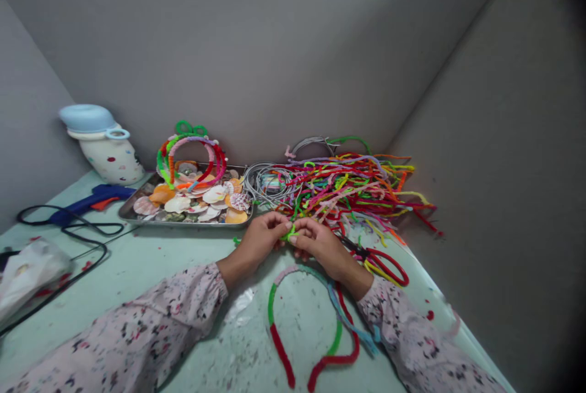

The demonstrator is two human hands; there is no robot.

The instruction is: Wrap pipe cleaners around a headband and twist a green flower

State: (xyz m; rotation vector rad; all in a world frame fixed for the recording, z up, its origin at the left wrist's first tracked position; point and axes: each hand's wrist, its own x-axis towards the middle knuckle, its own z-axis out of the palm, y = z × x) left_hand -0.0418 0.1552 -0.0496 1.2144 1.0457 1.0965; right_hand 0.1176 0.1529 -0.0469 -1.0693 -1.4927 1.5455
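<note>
My left hand (263,235) and my right hand (320,245) meet over the table, both pinching a small bright green pipe cleaner (290,233) between thumbs and fingers. Its shape is mostly covered by the fingertips. Just below them on the tabletop lies a headband (271,301) wrapped in red, green, pink and blue-grey pipe cleaner. A loose light blue pipe cleaner (361,335) and a red one (352,326) lie by its right side, under my right wrist. Red-handled scissors (389,265) rest right of my right hand.
A metal tray (183,223) of seashells (210,194) holds several wrapped headbands (171,158). Bare metal hoops (256,182) and a heap of pipe cleaners (352,185) lie at the back. A blue glue gun (86,201) with its black cord, a bottle (110,158) and a white plastic bag (34,271) are left.
</note>
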